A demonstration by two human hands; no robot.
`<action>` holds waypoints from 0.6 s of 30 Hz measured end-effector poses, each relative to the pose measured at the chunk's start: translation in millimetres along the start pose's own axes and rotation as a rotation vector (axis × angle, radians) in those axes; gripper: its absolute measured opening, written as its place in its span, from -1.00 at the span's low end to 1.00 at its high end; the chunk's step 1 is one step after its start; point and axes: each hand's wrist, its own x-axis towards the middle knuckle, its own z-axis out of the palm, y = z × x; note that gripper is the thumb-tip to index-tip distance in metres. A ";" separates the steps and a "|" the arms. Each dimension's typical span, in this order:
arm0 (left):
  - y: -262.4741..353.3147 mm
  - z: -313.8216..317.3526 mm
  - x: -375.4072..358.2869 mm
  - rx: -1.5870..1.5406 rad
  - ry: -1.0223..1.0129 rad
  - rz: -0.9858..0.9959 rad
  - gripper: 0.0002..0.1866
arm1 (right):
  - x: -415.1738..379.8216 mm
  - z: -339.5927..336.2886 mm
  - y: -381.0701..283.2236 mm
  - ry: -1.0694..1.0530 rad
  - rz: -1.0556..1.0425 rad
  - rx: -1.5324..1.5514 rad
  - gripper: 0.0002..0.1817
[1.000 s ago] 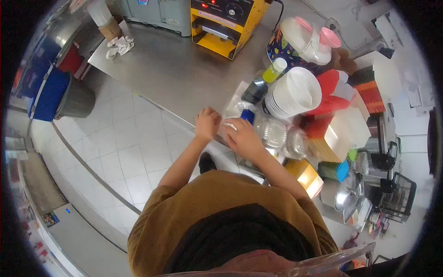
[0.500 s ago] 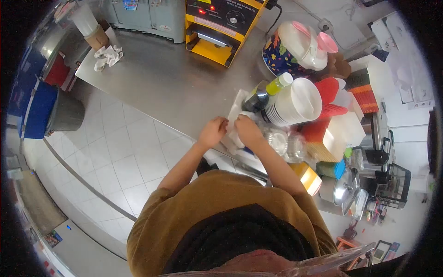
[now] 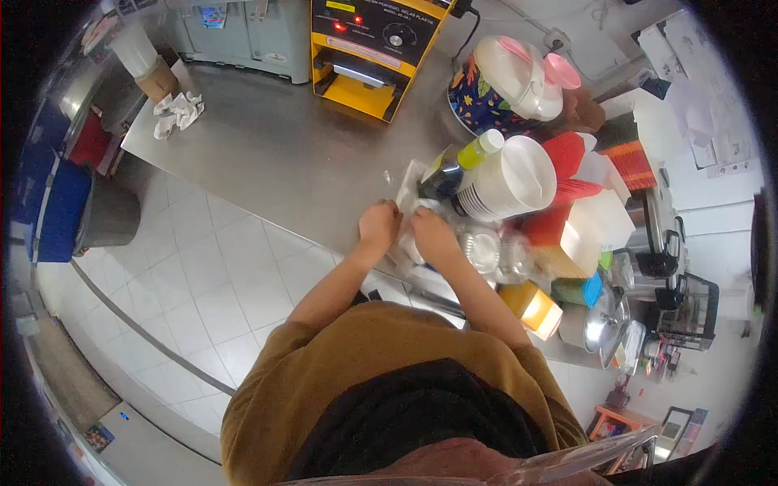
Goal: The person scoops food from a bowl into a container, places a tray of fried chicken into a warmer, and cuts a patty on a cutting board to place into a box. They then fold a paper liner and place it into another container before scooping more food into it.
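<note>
My left hand (image 3: pixel 378 226) and my right hand (image 3: pixel 434 234) are close together over the front edge of the steel counter (image 3: pixel 275 138). Fingers on both are curled inward. Whatever they grip is too small or hidden to make out; whitish, clear-looking material shows around them. Just beyond my right hand are a dark bottle with a yellow-green neck (image 3: pixel 442 172) and a stack of white paper tubs (image 3: pixel 510 178). Clear plastic lids (image 3: pixel 481 249) lie to the right of that hand. A small clear scrap (image 3: pixel 387 176) rests on the steel beyond my left hand.
A yellow and black cup-sealing machine (image 3: pixel 373 49) stands at the back, near a patterned rice cooker (image 3: pixel 502 89). Red and white boxes (image 3: pixel 579 231) are stacked at right. Crumpled tissue (image 3: pixel 178 113) lies at the far left, with a grey bin (image 3: pixel 111 209) below.
The view has shifted slightly, so the counter items sit further left. My left hand has moved a little forward and rightward over the counter. A small clear scrap now shows beyond it.
</note>
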 end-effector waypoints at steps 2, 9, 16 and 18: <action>0.5 1.4 0.5 0.017 0.010 -0.001 -0.84 | 1.1 3.9 2.3 0.010 -0.013 0.012 -0.88; 10.9 -13.4 -9.0 0.273 0.087 0.268 -0.86 | 0.5 5.8 2.5 -0.013 -0.030 -0.002 -0.86; 8.7 -6.8 -2.4 0.100 -0.009 0.134 -0.90 | 1.7 6.4 2.1 0.000 -0.079 0.004 -0.85; 5.4 -12.1 -0.1 -0.013 -0.121 0.086 -0.88 | 4.1 5.7 2.7 -0.020 -0.155 0.026 -0.83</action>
